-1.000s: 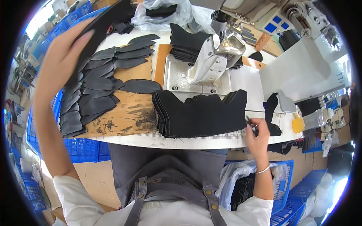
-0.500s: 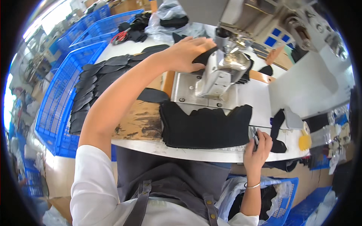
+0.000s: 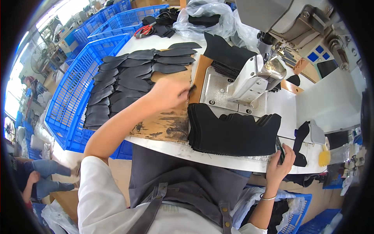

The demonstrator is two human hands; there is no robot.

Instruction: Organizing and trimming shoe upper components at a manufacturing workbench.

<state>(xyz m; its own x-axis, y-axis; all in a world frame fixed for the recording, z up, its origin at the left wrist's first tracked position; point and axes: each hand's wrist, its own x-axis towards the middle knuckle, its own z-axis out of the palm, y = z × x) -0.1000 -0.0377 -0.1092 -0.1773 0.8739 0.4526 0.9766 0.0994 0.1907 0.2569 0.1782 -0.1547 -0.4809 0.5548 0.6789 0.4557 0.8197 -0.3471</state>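
My left hand (image 3: 170, 92) is over the stained brown board (image 3: 161, 124), slightly blurred, its fingers closed together. A small dark bit shows at the fingertips, too little to name. Beside it, overlapping rows of black leaf-shaped pieces (image 3: 132, 84) lie to the left. My right hand (image 3: 282, 162) is wrapped around small thread snips (image 3: 279, 148) at the table's front edge. Between the hands rests a stack of black cut pieces (image 3: 233, 134) with a wavy upper edge. A similar black piece (image 3: 228, 50) lies on another pile behind the sewing machine's metal arm (image 3: 249, 84).
Blue crates (image 3: 72, 93) line the table's left side. Red-handled scissors (image 3: 145, 29) and clear plastic bags (image 3: 204, 17) are at the back. A yellow roll (image 3: 324, 158) sits at the right end. Below is a blue basket (image 3: 302, 212); another person's legs (image 3: 50, 173) show at left.
My left hand has come back from the black piece beside the machine to the brown board. That piece now lies on the pile. My right hand keeps the snips; the view has shifted.
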